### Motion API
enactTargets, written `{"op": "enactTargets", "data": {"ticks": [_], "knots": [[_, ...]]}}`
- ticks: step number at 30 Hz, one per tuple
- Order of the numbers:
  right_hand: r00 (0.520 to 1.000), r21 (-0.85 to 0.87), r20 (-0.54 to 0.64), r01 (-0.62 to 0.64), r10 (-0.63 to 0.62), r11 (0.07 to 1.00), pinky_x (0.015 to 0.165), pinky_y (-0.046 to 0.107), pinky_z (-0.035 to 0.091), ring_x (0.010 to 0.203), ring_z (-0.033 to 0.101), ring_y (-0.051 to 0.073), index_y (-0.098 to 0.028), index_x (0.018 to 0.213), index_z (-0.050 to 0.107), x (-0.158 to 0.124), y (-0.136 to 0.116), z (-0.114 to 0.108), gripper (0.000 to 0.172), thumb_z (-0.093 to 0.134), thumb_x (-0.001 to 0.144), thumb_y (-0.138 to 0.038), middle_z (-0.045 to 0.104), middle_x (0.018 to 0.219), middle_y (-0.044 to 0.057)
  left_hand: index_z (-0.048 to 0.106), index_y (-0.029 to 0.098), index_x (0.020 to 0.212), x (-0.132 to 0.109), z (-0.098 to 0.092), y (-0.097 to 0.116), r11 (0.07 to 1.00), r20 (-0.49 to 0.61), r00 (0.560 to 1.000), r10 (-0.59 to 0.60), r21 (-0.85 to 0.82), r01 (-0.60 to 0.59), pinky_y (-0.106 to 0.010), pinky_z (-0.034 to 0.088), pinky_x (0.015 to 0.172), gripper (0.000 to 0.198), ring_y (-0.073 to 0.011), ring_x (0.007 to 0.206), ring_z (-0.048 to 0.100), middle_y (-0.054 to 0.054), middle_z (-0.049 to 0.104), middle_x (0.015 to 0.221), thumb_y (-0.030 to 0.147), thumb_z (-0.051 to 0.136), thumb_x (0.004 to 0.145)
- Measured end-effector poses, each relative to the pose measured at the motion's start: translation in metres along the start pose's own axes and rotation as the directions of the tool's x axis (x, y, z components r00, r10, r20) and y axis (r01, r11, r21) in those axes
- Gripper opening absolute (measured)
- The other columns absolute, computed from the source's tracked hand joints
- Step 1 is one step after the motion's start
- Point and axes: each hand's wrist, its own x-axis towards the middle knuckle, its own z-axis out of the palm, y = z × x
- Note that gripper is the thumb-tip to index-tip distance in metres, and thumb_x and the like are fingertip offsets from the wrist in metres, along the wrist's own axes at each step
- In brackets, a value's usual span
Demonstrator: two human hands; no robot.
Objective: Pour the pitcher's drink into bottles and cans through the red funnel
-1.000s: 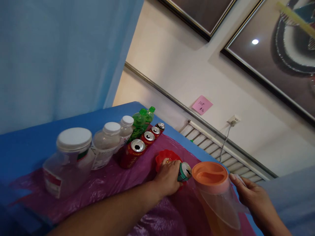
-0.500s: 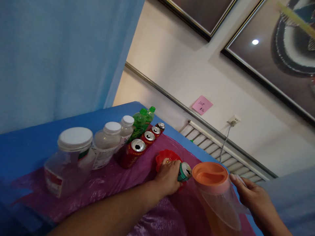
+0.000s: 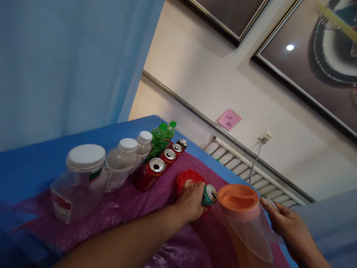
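My left hand is closed around a green drink can, which tilts to the right with its opened top facing the pitcher. Partly behind that hand, a red scalloped bowl rests on the purple plastic sheet. A clear plastic pitcher with an orange lid leans beside the can, amber liquid showing low inside it. At the right, my right hand wraps round the pitcher's handle. Most of its fingers are hidden behind the handle.
Red cans stand in a row left of the bowl. Behind them are green bottles and clear jars with white lids. Purple plastic covers part of the blue table. A radiator lines the wall.
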Motion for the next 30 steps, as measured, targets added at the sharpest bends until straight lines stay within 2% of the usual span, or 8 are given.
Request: {"op": "enactTargets", "data": {"ticks": [2, 5, 13, 19, 23, 26, 30], "knots": [[0.998, 0.009, 0.034, -0.057, 0.057, 0.998, 0.05, 0.024, 0.039, 0.055, 0.049, 0.015, -0.018, 0.064, 0.066, 0.0, 0.0, 0.0, 0.055, 0.067, 0.074, -0.072, 0.058, 0.058, -0.001, 0.056, 0.022, 0.113, 0.0, 0.0, 0.0, 1.0, 0.001, 1.0, -0.002, 0.002, 0.002, -0.048, 0.032, 0.113, 0.049, -0.032, 0.117, 0.062, -0.01, 0.07, 0.119, 0.033, 0.081, 0.072], [0.998, 0.016, 0.04, -0.05, 0.049, 0.999, 0.051, 0.024, 0.04, 0.056, 0.05, 0.015, -0.019, 0.063, 0.064, -0.001, -0.004, 0.0, 0.056, 0.066, 0.073, -0.074, 0.058, 0.059, -0.001, 0.056, 0.022, 0.113, -0.001, -0.001, 0.001, 1.0, 0.001, 1.0, -0.002, 0.003, 0.002, -0.047, 0.033, 0.111, 0.046, -0.0313, 0.116, 0.063, -0.01, 0.07, 0.118, 0.032, 0.079, 0.074], [0.999, 0.012, 0.014, -0.047, 0.047, 0.999, 0.043, 0.024, 0.03, 0.046, 0.036, 0.012, -0.02, 0.06, 0.059, -0.004, -0.005, 0.004, 0.058, 0.064, 0.072, -0.077, 0.041, 0.048, -0.005, 0.057, 0.022, 0.112, 0.0, -0.002, 0.002, 1.0, 0.006, 1.0, -0.02, 0.003, 0.02, -0.047, 0.033, 0.112, 0.048, -0.0314, 0.117, 0.062, -0.009, 0.071, 0.118, 0.031, 0.081, 0.072], [0.998, 0.138, -0.012, -0.062, 0.064, 0.988, 0.043, 0.024, 0.028, 0.049, 0.032, 0.011, -0.022, 0.057, 0.049, -0.005, 0.007, 0.012, 0.06, 0.069, 0.067, -0.077, 0.036, 0.051, -0.006, 0.059, 0.021, 0.113, 0.0, -0.003, 0.002, 0.999, -0.007, 0.999, -0.032, -0.007, 0.032, -0.045, 0.033, 0.112, 0.049, -0.0316, 0.118, 0.061, -0.009, 0.07, 0.118, 0.029, 0.083, 0.07], [0.992, 0.247, -0.045, -0.105, 0.12, 0.963, 0.044, 0.023, 0.026, 0.05, 0.029, 0.01, -0.022, 0.056, 0.043, -0.008, 0.019, 0.018, 0.063, 0.072, 0.066, -0.078, 0.033, 0.052, -0.007, 0.059, 0.022, 0.114, 0.0, -0.005, 0.002, 0.999, -0.024, 0.999, -0.043, -0.012, 0.043, -0.044, 0.035, 0.11, 0.051, -0.0313, 0.115, 0.062, -0.009, 0.071, 0.118, 0.031, 0.083, 0.07], [0.986, 0.383, -0.087, -0.099, 0.142, 0.919, 0.045, 0.022, 0.027, 0.051, 0.03, 0.01, -0.022, 0.058, 0.046, -0.008, 0.035, 0.024, 0.06, 0.073, 0.069, -0.074, 0.035, 0.053, -0.007, 0.06, 0.022, 0.114, 0.001, -0.006, 0.001, 0.999, -0.037, 0.998, -0.041, -0.017, 0.04, -0.044, 0.036, 0.108, 0.05, -0.0317, 0.115, 0.062, -0.008, 0.071, 0.117, 0.033, 0.082, 0.071], [0.969, 0.552, -0.19, -0.026, 0.156, 0.833, 0.043, 0.022, 0.029, 0.049, 0.033, 0.01, -0.02, 0.061, 0.051, -0.007, 0.06, 0.037, 0.055, 0.073, 0.075, -0.069, 0.038, 0.052, -0.007, 0.06, 0.023, 0.118, 0.004, -0.005, -0.002, 1.0, -0.065, 0.998, -0.024, -0.022, 0.022, -0.045, 0.035, 0.11, 0.054, -0.0317, 0.119, 0.06, -0.008, 0.07, 0.12, 0.025, 0.082, 0.068]]}}
